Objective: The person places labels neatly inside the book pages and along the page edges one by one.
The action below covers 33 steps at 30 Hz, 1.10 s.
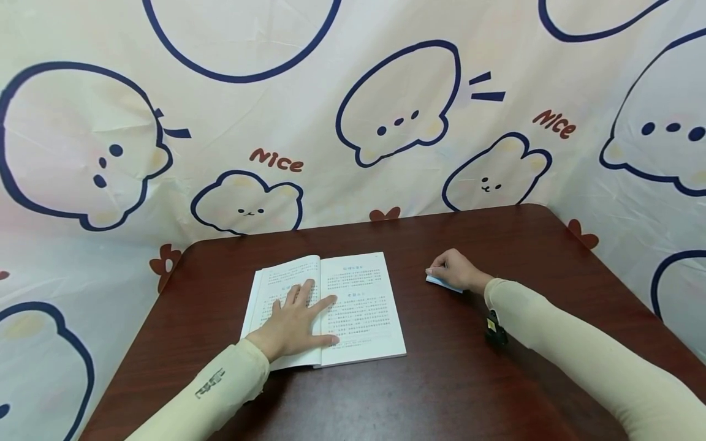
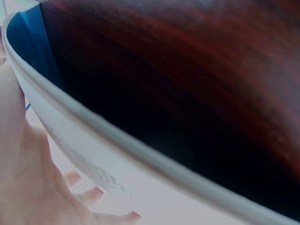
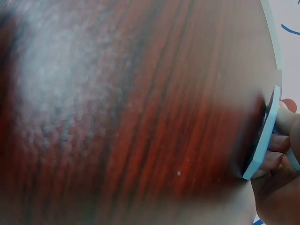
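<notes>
An open book [image 1: 361,318] with printed text lies on the table, its spine running away from me. My left hand [image 1: 289,327] rests on it with fingers spread, across the left page and over the fold. In the left wrist view, the page edge [image 2: 98,124] curves up off the table beside the fingers. Right of the book, my right hand [image 1: 456,271] pinches a light-blue, flat, card-like piece [image 1: 445,285] between thumb and curled fingers, low over the table. The right wrist view shows the blue piece [image 3: 263,136] edge-on, with straight sides; the fingers cover part of it.
The dark reddish-brown wooden table [image 1: 353,404] has rounded far corners. A pale cloth [image 1: 320,122] with cartoon drawings hangs behind it and along both sides. A small black device [image 1: 495,327] sits under the right wrist.
</notes>
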Each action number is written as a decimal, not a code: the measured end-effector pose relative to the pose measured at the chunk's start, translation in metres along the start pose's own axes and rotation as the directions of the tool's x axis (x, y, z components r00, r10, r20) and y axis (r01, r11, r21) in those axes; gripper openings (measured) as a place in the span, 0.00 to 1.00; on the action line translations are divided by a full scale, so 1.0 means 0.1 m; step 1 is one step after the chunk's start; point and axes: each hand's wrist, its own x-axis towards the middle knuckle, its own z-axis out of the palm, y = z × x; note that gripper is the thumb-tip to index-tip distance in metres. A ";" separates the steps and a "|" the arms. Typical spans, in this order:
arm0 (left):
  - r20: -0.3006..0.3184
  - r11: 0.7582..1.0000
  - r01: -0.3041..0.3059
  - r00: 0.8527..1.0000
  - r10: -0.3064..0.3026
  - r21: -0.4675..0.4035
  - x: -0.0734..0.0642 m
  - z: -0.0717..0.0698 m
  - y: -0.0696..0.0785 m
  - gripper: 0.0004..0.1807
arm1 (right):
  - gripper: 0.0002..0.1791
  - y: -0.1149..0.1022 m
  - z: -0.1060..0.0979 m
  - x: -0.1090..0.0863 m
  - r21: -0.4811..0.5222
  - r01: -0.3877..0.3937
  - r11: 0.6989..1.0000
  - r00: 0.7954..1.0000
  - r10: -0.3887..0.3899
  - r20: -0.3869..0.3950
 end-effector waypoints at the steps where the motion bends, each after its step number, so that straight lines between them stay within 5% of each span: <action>1: -0.002 1.000 0.000 1.000 0.000 0.003 0.00 0.00 0.00 0.47 | 0.12 0.00 0.00 0.00 -0.002 0.010 1.000 1.000 -0.010 -0.001; 10: -0.002 1.000 0.003 1.000 -0.003 0.014 0.01 -0.03 0.01 0.47 | 0.15 -0.04 -0.01 0.03 -0.031 -0.003 1.000 1.000 0.004 0.030; 19: 0.001 1.000 0.001 1.000 -0.001 0.006 0.02 -0.03 0.00 0.47 | 0.13 0.00 0.03 0.03 0.006 -0.050 0.999 0.998 0.050 -0.031; 27: 0.011 1.000 0.010 1.000 -0.010 0.008 0.01 -0.01 0.02 0.48 | 0.15 0.05 -0.06 -0.01 0.230 -0.068 0.971 0.997 0.073 -0.014; 33: 0.007 1.000 0.012 1.000 -0.012 0.011 -0.01 -0.01 0.03 0.48 | 0.12 0.03 -0.13 -0.01 0.377 -0.032 0.925 0.994 0.070 -0.087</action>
